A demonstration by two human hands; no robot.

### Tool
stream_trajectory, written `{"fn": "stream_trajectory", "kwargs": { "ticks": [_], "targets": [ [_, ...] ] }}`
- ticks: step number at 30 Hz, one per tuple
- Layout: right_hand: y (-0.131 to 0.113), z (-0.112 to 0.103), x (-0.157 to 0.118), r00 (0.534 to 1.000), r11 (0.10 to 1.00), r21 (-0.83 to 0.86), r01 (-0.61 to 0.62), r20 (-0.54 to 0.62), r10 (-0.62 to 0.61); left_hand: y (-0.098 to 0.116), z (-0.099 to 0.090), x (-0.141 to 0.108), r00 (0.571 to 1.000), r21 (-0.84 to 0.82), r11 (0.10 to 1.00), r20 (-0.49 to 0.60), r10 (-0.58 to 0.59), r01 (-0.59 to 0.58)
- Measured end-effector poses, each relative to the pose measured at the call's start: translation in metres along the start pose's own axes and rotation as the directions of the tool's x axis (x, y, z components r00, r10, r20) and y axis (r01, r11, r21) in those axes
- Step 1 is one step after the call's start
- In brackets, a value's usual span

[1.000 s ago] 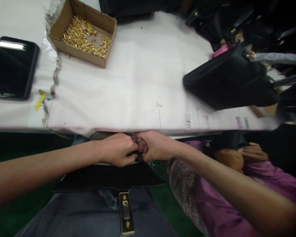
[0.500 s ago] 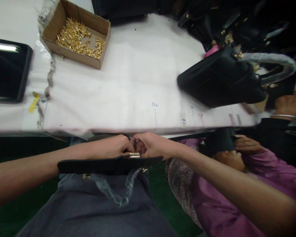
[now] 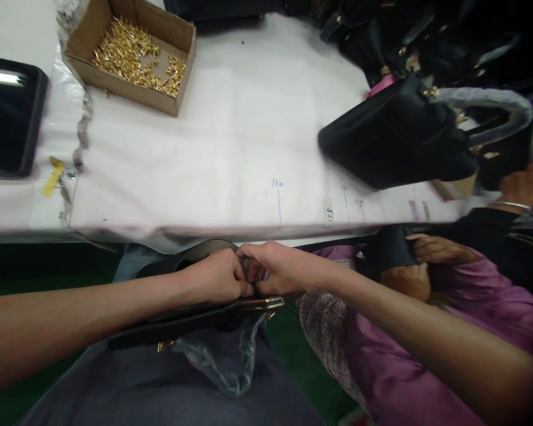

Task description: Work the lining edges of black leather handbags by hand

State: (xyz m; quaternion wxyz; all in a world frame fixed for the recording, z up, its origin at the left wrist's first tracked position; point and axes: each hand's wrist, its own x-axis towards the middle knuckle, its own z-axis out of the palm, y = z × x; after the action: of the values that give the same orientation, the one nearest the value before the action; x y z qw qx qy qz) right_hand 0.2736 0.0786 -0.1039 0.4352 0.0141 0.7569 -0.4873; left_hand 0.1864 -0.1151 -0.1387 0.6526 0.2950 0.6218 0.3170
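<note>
On my lap lies a black handbag (image 3: 177, 326), its opening facing the table edge. Clear plastic film wraps its handle (image 3: 237, 381), which hangs toward me, and a gold metal bar (image 3: 264, 304) sits on its rim. My left hand (image 3: 231, 273) is closed at the bag's opening, fingers curled down. Against it, my right hand (image 3: 270, 267) pinches with bent fingers at the same spot. What the fingertips hold is hidden between the hands and the bag.
A cardboard box (image 3: 128, 94) of small gold metal pieces and a dark phone-like device (image 3: 9, 118) lie on the white table (image 3: 195, 177). Another black handbag (image 3: 386, 136) lies to the right. Beside me, a person in purple (image 3: 395, 355) handles a black piece.
The bag on my lap has tilted, showing more of its opening, and its gold bar has shifted right and toward me. My hands stay together; the left has moved slightly right.
</note>
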Motion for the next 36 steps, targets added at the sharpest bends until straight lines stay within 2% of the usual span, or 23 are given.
{"fn": "stream_trajectory", "kwargs": {
  "ticks": [3, 7, 11, 16, 22, 27, 31, 36],
  "targets": [
    [-0.003, -0.001, -0.002, 1.0, 0.999, -0.031, -0.008, -0.011, 0.008, 0.005, -0.001, 0.001, 0.998, 0.001, 0.998, 0.015, -0.064, 0.064],
    [-0.002, -0.003, -0.002, 0.999, 1.0, -0.02, -0.012, 0.04, 0.012, 0.012, -0.001, 0.004, 0.998, -0.016, 0.998, 0.018, -0.066, 0.067],
    [0.001, -0.002, -0.006, 0.999, 1.0, 0.01, -0.014, 0.047, 0.013, 0.009, 0.0, 0.003, 0.997, -0.001, 0.997, 0.033, -0.075, 0.075],
    [0.0, 0.003, -0.013, 1.0, 1.0, 0.022, -0.018, 0.009, 0.017, 0.002, 0.007, 0.003, 0.995, 0.118, 0.989, -0.044, -0.089, 0.094],
    [-0.002, 0.009, -0.019, 0.996, 0.998, 0.019, -0.065, -0.065, 0.066, 0.005, 0.016, 0.006, 0.991, 0.228, 0.969, -0.118, -0.066, 0.092],
    [-0.001, 0.014, -0.025, 0.994, 0.997, 0.061, -0.045, -0.101, 0.051, 0.007, 0.026, 0.003, 0.979, 0.386, 0.921, -0.202, 0.035, 0.047],
    [-0.001, 0.015, -0.029, 0.994, 0.997, 0.067, -0.05, -0.099, 0.056, 0.007, 0.031, 0.003, 0.98, 0.453, 0.891, -0.189, 0.063, 0.03],
    [0.003, 0.019, -0.03, 0.99, 0.993, 0.099, -0.068, -0.119, 0.08, 0.01, 0.032, 0.006, 0.983, 0.45, 0.892, -0.175, 0.049, 0.036]
  ]
}}
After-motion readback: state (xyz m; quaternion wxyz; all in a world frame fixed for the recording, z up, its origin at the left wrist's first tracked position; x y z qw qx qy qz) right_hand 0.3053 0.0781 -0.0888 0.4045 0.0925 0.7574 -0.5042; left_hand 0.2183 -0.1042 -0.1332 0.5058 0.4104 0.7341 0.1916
